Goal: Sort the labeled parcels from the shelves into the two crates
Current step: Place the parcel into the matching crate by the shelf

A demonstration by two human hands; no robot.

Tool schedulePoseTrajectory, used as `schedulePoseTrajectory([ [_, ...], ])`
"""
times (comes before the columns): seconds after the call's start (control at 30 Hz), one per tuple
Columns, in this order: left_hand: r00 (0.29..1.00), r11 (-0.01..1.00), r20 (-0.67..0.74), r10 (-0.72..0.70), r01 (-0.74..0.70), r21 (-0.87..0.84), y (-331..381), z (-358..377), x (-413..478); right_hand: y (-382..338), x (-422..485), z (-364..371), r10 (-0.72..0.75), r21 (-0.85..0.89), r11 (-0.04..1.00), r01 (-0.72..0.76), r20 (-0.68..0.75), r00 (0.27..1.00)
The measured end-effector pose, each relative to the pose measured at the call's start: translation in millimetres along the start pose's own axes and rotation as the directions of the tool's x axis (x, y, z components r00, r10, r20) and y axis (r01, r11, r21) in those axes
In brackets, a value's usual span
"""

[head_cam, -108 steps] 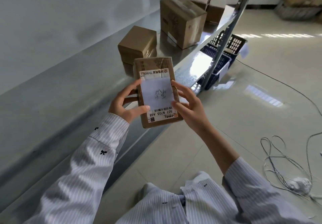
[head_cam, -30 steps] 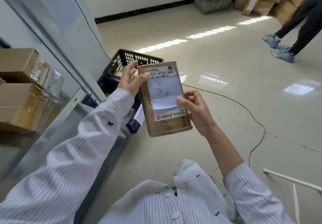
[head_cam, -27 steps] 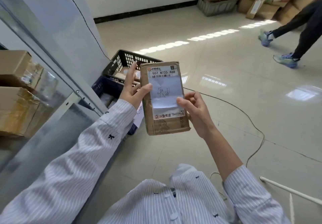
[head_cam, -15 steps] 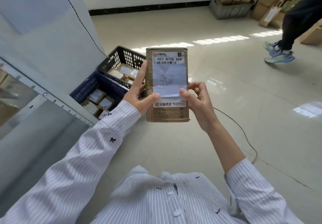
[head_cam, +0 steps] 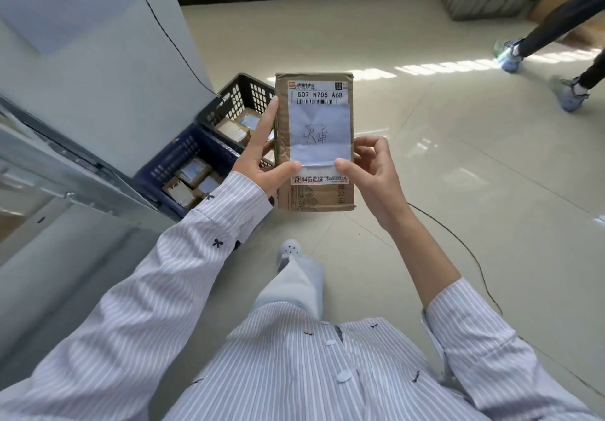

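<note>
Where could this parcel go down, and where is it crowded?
Both crates hold parcels: the blue crate looks nearly full, the black crate partly hidden behind the held parcel. Bare floor lies right of the crates, up to the black cable.

Bright daylight, glare on floor, edges perhaps warped

Both arms extend forward in striped sleeves, forearms converging on the parcel. Left hand grips the parcel's left edge, fingers extended up along that edge, thumb pressed across the front face. Right hand holds the right edge, thumb on the front face, fingers curled behind. Right sleeve is pushed up, baring the forearm.
</note>
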State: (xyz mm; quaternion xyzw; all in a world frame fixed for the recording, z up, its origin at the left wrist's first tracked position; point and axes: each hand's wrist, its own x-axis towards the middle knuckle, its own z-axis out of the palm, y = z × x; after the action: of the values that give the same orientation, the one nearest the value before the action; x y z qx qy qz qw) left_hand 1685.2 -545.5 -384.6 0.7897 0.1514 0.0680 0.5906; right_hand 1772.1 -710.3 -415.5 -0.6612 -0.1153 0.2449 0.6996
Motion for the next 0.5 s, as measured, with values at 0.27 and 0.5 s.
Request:
schedulePoseTrajectory([
  [0.27, 0.997, 0.998, -0.054, -0.049, 0.046, -0.051, -10, -33, 85, -10, 95, 21, -0.041, -0.084, 0.996, 0.041, 0.004, 0.999],
  [0.5, 0.982, 0.994, -0.161, -0.102, 0.094, -0.052, -25, -67, 132, -16, 166, 48, -0.056, -0.127, 0.99, 0.066, 0.081, 0.995],
])
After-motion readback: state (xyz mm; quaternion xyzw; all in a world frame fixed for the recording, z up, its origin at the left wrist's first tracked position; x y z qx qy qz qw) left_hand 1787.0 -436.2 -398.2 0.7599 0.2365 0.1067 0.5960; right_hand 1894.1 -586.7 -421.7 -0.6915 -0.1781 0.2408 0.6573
